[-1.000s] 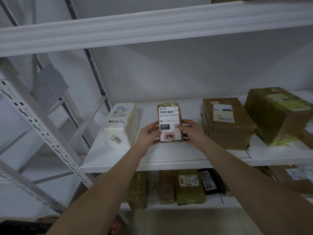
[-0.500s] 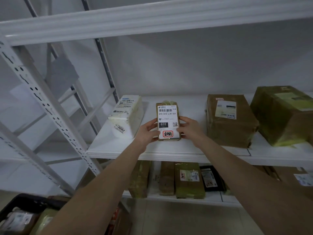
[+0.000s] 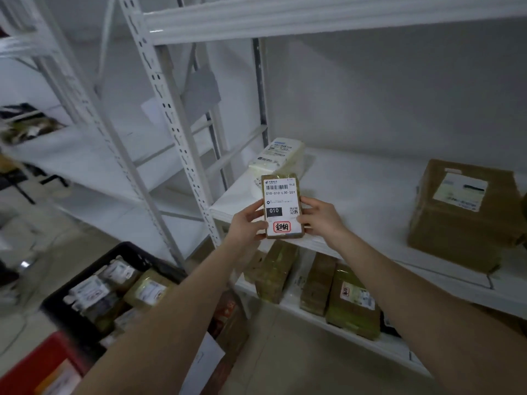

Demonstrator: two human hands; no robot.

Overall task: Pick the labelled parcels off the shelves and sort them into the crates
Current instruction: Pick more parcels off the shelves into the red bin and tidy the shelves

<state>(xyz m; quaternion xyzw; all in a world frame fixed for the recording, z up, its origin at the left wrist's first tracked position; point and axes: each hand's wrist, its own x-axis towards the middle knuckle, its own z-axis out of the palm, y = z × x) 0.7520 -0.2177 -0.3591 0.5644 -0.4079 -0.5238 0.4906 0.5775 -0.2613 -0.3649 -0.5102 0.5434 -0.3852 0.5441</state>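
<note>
The small parcel sits between both hands — left hand, right hand — near the shelf edge; white parcel behind, big box far right, black crate lower left.

The middle shelf lies bare and wide between the white parcel at centre frame and the brown carton at the right edge, with tall open room above it up to the upper shelf beam. Toward the lower left, the perforated upright and its slanted braces stand between the shelf front and the black crate, whose top is open but already crowded with parcels. The lower shelf is packed with upright brown parcels, leaving only narrow gaps.
</note>
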